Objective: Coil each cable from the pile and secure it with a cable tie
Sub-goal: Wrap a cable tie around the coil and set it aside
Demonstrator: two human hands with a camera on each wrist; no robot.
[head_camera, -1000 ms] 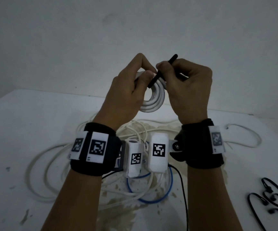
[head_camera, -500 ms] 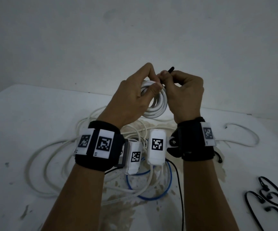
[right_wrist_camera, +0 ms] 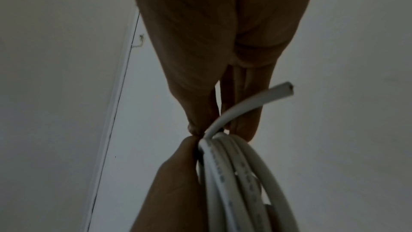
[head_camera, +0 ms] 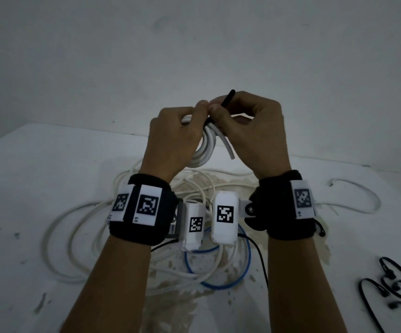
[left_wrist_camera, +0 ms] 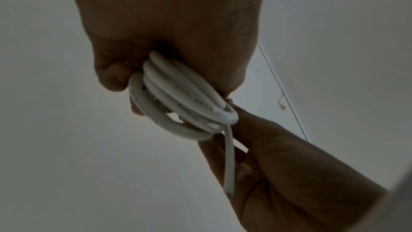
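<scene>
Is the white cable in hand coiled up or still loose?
Coiled: white cable sits in stacked loops in the left hand, one short end sticking out.

White table [head_camera: 50, 179] with brownish stains, against a plain grey wall [head_camera: 98, 56]

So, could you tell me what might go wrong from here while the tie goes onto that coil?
The white coil hangs in the left hand by a grip at its top only, and its cut end sticks out loose, so a turn may spring free. The right hand pinches the black cable tie by a short stretch, so it could slip. Dim light may hide the tie's lock.
</scene>
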